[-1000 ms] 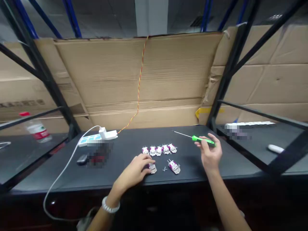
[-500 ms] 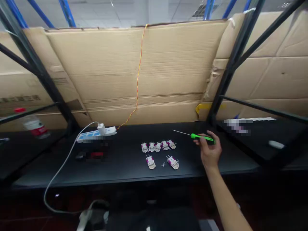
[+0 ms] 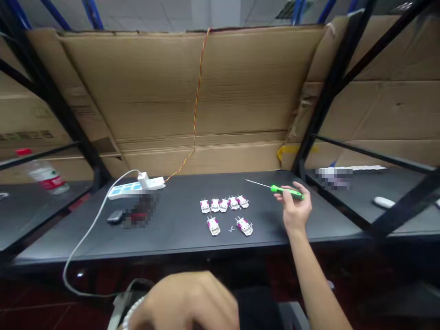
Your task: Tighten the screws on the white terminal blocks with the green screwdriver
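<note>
Left hand (image 3: pixel 182 302) has pulled back off the black workbench (image 3: pixel 172 238), too blurred to tell if clenched. Seven white-and-magenta connectors (image 3: pixel 223 205) and small screws (image 3: pixel 231 228) lie on the bench; further right, our right hand (image 3: pixel 296 208) grips a green-handled screwdriver (image 3: pixel 283 190).

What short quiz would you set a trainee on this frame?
1. How many white-and-magenta plastic parts lie on the black table in all?
2. True or false: the left hand is resting on those parts.
3. Which does the right hand hold: A) pliers, B) a green-handled screwdriver, C) a power strip?

Key: 1. Seven. 2. False. 3. B.
</note>
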Demonstrator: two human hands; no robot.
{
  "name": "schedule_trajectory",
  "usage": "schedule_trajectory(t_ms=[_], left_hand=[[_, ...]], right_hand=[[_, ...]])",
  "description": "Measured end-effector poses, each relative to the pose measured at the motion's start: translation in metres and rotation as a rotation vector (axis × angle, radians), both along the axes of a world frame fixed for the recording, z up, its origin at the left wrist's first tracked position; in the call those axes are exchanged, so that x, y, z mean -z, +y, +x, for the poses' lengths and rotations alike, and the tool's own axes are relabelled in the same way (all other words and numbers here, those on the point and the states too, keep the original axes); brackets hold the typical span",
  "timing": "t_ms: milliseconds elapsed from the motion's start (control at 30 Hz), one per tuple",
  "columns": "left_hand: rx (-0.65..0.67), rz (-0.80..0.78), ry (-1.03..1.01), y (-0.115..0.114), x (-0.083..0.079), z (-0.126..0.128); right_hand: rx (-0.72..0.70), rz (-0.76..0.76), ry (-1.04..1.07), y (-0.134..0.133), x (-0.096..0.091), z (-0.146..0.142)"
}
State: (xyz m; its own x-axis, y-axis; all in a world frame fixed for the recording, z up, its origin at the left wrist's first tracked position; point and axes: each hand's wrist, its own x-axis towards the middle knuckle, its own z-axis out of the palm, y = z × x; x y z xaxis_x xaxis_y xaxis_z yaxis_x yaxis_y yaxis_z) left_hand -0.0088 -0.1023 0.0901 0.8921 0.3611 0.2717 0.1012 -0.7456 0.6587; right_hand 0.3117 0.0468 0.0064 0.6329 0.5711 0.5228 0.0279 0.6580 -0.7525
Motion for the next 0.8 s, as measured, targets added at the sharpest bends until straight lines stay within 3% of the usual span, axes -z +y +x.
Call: schedule_trajectory(t_ms=[33, 133, 233, 400, 800], left_hand=[[-0.023, 0.002, 0.005, 0.015, 0.003, 0.004], [-0.512, 0.17, 0.114, 0.055, 0.023, 0.021], [-0.692, 0.212, 0.258, 0.082, 0.043, 0.037], [-0.763, 0.213, 0.387, 0.096, 0.051, 0.048], [-0.735, 0.168, 0.321, 0.101, 0.059, 0.043]], right_hand=[[0.002, 0.001, -0.002, 0.0, 0.0, 0.0], [0.004, 0.001, -0.017, 0.0, -0.001, -0.001], [0.007, 0.002, -0.036, -0.001, -0.001, -0.002], [0.001, 0.007, -0.054, -0.001, -0.002, -0.002], [-0.017, 0.013, -0.04, -0.004, -0.006, -0.005]])
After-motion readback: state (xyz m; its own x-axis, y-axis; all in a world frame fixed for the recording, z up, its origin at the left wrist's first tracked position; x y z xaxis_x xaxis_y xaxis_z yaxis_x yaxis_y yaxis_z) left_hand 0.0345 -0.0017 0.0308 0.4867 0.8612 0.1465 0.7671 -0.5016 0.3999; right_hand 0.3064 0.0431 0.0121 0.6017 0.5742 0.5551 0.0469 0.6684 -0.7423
